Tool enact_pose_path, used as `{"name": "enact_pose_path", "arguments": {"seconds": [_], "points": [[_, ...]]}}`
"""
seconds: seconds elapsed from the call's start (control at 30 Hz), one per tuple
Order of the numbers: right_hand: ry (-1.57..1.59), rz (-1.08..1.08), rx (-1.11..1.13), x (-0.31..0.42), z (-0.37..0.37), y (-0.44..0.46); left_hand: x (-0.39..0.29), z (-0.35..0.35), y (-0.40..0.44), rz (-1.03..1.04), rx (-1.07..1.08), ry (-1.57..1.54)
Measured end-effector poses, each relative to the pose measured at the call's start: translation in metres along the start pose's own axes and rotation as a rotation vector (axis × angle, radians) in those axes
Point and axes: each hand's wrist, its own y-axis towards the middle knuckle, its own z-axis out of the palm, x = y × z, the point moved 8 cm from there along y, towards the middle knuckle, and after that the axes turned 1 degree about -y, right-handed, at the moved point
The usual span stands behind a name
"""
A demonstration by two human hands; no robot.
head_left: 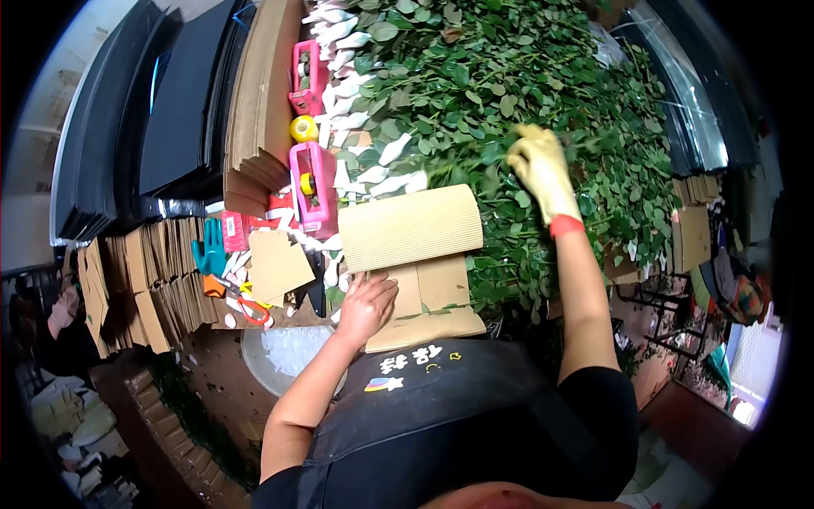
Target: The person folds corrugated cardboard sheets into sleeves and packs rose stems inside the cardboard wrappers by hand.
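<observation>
My left hand (366, 304) is bare and lies on a sheet of brown cardboard (443, 284), fingers stretched out by the lower edge of a curved piece of corrugated cardboard (411, 227). My right hand (543, 170), in a pale yellow rubber glove with a red cuff, is over a thick heap of leafy green stems (475, 93). Its fingers are curled in around a leafy stem (496, 155), whose leaves are smeared by motion on both sides of the glove. White-wrapped flower heads (373, 175) line the heap's left side.
Two pink tape dispensers (315, 191) and a yellow tape roll (303, 129) stand left of the flowers. Orange-handled scissors (253, 312) and a teal glove (209, 248) lie nearer. Stacked cardboard (153, 276) and black boxes (191, 110) fill the left; a round tub (254, 360) sits below.
</observation>
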Motion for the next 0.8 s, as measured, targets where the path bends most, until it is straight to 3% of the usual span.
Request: {"name": "enact_pose_path", "arguments": {"seconds": [0.07, 0.17, 0.27, 0.3, 0.43, 0.53, 0.57, 0.6, 0.67, 0.7, 0.73, 0.8], "points": [[0.111, -0.121, -0.417, -0.003, -0.051, -0.017, 0.0, 0.001, -0.001, -0.012, 0.003, -0.014], [0.127, -0.219, -0.465, -0.01, -0.07, -0.031, 0.001, 0.003, -0.003, 0.009, -0.017, -0.031], [0.342, -0.357, -0.465, 0.008, -0.09, -0.056, 0.004, 0.005, -0.001, 0.028, -0.028, -0.034], [0.362, -0.312, -0.455, 0.016, -0.097, -0.069, 0.004, 0.006, -0.004, 0.022, -0.024, -0.035], [0.33, -0.566, -0.534, 0.068, -0.142, -0.117, 0.007, 0.004, -0.006, 0.009, 0.052, -0.086], [0.512, -0.676, -0.152, 0.118, -0.145, -0.148, 0.004, -0.011, -0.002, -0.052, 0.09, -0.189], [0.412, -0.735, -0.076, 0.124, -0.128, -0.158, 0.015, -0.001, -0.006, -0.152, 0.249, -0.165], [0.312, -0.789, 0.006, 0.127, -0.104, -0.171, 0.021, -0.004, -0.008, -0.224, 0.133, -0.33], [0.312, -0.692, 0.223, 0.117, -0.059, -0.188, 0.026, 0.002, -0.013, -0.171, 0.11, -0.173], [0.243, -0.686, 0.319, 0.109, -0.027, -0.195, 0.027, 0.004, -0.014, -0.188, 0.098, -0.364], [0.174, -0.681, 0.415, 0.101, 0.006, -0.201, 0.028, 0.008, -0.015, -0.135, 0.094, -0.365], [0.267, -0.679, 0.39, 0.085, 0.047, -0.212, 0.022, 0.004, -0.01, -0.193, 0.202, -0.378]]}}
